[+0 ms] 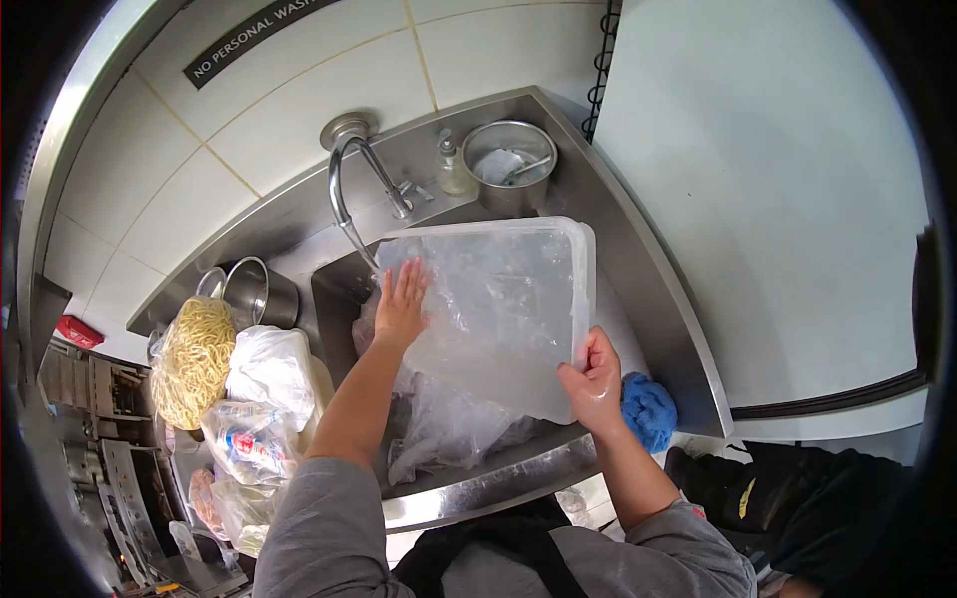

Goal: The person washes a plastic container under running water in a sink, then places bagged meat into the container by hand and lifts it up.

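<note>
Over the sink (469,501) is one clear tub (498,309), right hand (592,384) gripping its rim, left hand (401,307) spread flat against it. One bottle (456,177) and one pot (513,199) stand near the back corner; one sign (249,42) reads "NO PERSONAL WASH…".

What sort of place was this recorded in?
Most likely a commercial kitchen, at its washing area: there is a stainless-steel sink with a curved faucet, a wall sign whose visible words begin "NO PERSONAL", and a bag of what look like noodles to the left.
</note>
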`<state>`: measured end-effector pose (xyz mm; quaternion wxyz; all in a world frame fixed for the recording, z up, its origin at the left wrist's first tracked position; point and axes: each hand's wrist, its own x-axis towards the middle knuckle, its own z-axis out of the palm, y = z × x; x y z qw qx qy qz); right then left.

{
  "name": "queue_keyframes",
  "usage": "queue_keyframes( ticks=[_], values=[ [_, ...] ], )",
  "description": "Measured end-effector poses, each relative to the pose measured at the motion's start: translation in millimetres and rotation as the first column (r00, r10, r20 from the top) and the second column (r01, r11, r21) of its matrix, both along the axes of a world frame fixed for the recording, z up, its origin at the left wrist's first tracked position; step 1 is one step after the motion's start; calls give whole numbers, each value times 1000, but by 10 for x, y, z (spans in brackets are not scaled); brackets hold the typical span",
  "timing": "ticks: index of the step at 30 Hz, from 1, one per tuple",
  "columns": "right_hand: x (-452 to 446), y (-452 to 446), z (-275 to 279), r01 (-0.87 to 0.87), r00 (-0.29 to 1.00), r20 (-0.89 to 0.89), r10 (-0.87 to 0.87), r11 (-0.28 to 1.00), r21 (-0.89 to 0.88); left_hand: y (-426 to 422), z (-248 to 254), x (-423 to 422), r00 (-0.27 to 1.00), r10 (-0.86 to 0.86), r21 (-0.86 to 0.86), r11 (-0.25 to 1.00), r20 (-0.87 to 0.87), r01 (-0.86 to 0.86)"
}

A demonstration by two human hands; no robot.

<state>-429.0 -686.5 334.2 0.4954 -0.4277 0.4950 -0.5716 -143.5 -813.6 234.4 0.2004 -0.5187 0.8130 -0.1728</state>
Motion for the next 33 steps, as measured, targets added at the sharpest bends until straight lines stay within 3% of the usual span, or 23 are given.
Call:
queue_keyframes(
  ticks=[2, 4, 5, 7, 8, 10, 11, 12, 13, 17, 19, 20, 22, 23, 25, 26, 27, 28, 29, 31, 33],
  values=[
    [3, -87, -39, -12, 997, 75, 13, 1000, -20, 4, -63, 83, 998, 67, -101, 993, 16, -65],
    [10, -156, -113, 30, 973, 227, -42, 998, 56, 121, -265, 243, 921, -67, -122, 985, 384, 123],
    [-12, -168, -202, 25, 972, 231, -37, 998, 55, 128, -246, 330, 920, -63, -122, 985, 387, 118],
    [-67, -160, -461, -8, 920, 383, -80, 975, 224, 197, 208, 381, 958, -183, 395, 915, 220, 84],
    [-57, -152, -590, -17, 920, 386, -73, 974, 225, 234, 379, 394, 959, -175, 397, 915, 223, 75],
    [-8, -128, -805, -14, 862, 485, -145, 951, 309, 306, 643, 409, 978, 146, 40, 989, -149, -142],
    [5, -133, -885, -20, 860, 490, -141, 951, 309, 328, 714, 415, 978, 151, 39, 988, -144, -147],
    [23, -140, -938, -48, 829, 539, -150, 941, 335, 338, 772, 417, 703, 424, 105, 887, -571, -449],
    [35, -145, -997, -76, 795, 584, -162, 929, 361, 346, 797, 433, 197, 526, 299, 710, -827, -638],
    [28, -163, -1333, -144, 801, 580, -149, 892, 428, 314, 509, 906, 318, 669, 476, 719, -672, -507],
    [21, -194, -1485, -162, 885, 439, -153, 784, 600, 396, 693, 920, 322, 579, 390, 778, -749, -493],
    [38, -203, -1567, -165, 884, 442, -153, 782, 601, 436, 768, 943, 324, 581, 390, 776, -746, -495],
    [99, -219, -1704, -188, 970, 242, 36, 743, 642, 526, 955, 977, -122, 670, 663, 660, -732, -354],
    [142, -227, -1755, -192, 968, 247, 37, 741, 643, 598, 1058, 954, -120, 672, 663, 658, -731, -358],
    [248, -293, -1816, -132, 971, -76, 228, 769, 625, 780, 1253, 809, -283, 606, 668, 674, -744, -313],
    [288, -333, -1846, -140, 969, -71, 235, 768, 625, 850, 1172, 798, -283, 605, 668, 672, -745, -321],
    [312, -368, -1883, -29, 851, -475, 226, 922, 386, 931, 1031, 801, -312, 532, 614, 724, -787, -314],
    [348, -410, -1861, -24, 609, -789, 84, 996, 88, 1011, 971, 755, -340, 457, 556, 772, -822, -308],
    [415, -475, -1849, -28, 610, -787, 90, 995, 93, 1097, 908, 681, -340, 460, 559, 768, -821, -312],
    [667, -674, -1630, -218, 584, -809, -67, 947, -236, 1216, 862, 466, -441, 388, 540, 786, -809, -300],
    [960, -893, -1907, -422, 651, -719, 242, 903, -79, 1301, 755, 420, -446, 364, 515, 808, -818, -286]
  ],
)
